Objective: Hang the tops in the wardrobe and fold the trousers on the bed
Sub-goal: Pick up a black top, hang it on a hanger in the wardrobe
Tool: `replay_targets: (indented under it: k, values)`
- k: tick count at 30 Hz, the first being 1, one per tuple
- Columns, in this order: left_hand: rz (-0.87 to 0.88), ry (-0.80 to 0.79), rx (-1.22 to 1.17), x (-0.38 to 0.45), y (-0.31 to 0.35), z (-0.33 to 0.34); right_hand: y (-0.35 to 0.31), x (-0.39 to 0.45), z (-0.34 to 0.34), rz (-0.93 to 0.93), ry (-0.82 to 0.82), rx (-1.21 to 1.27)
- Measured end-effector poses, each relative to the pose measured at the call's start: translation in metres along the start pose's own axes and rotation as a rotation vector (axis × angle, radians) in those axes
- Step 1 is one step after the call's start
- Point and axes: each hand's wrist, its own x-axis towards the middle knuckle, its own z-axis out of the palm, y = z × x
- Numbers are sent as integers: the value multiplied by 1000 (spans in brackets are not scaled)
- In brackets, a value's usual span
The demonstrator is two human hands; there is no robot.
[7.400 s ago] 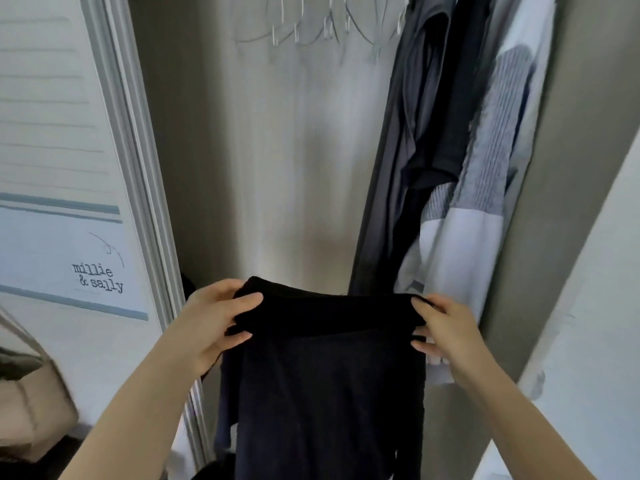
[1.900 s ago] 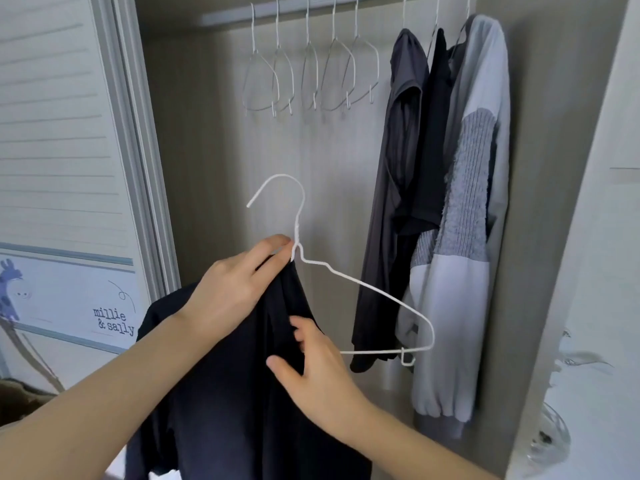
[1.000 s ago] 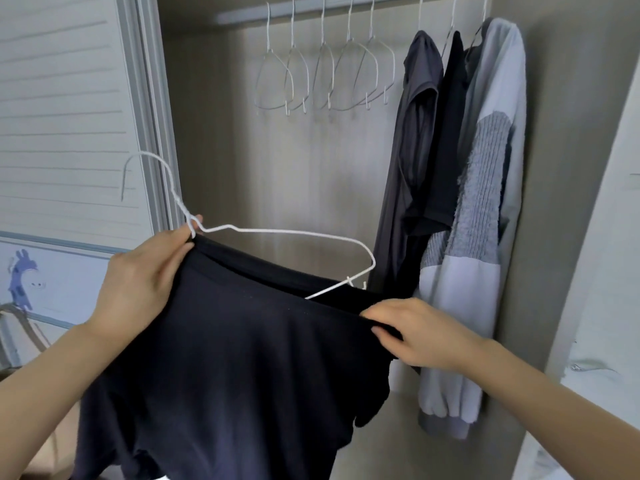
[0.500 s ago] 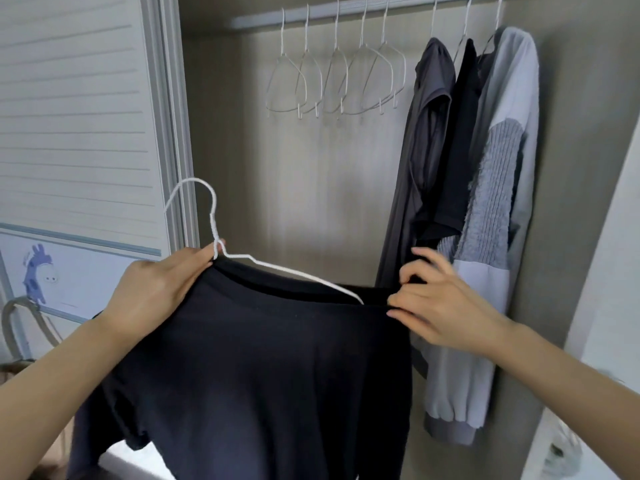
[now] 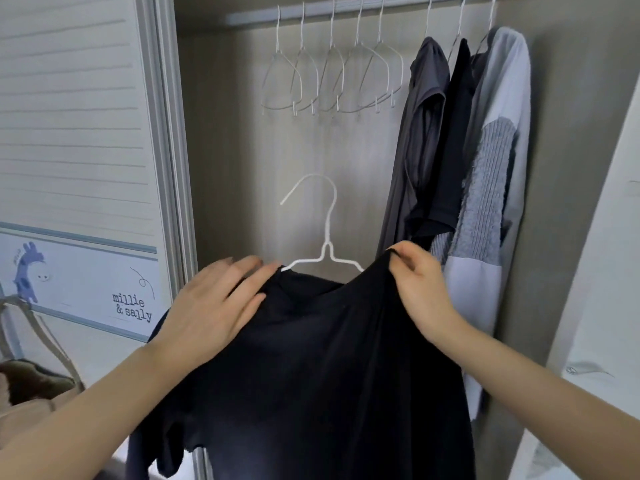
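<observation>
Here, a black top (image 5: 311,368) sits on a white wire hanger (image 5: 325,237), held up in front of the open wardrobe (image 5: 346,150).

The left hand (image 5: 214,306) lies on the top's left shoulder with fingers fairly straight, slightly blurred, fingertips near the collar. The right hand (image 5: 419,285) pinches the fabric at the right shoulder, fingers curled round it. Above, 5 empty wire hangers (image 5: 332,81) hang on the rail (image 5: 346,10); right of them hang a grey top (image 5: 420,140), a black top, and a pale blue knit-sleeved top (image 5: 491,188).
</observation>
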Motion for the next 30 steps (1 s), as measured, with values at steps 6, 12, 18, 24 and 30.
replay_targets:
  k: [6, 12, 18, 24, 30]
  values:
    - [-462, -69, -342, -14, -1, -2, 1, 3, -27, -190, -134, -187]
    - [-640, 23, -379, -5, -8, -2, 15, 5, -49, -175, -302, -728]
    - [-476, 34, -265, 2, -8, 3, 18, 8, -43, -107, -326, -576]
    - [-221, 90, -133, 9, -8, 12, 0, 5, -36, -173, -390, -458]
    - [-480, 19, -187, 3, -38, 27, -8, 19, -43, 61, -406, -321]
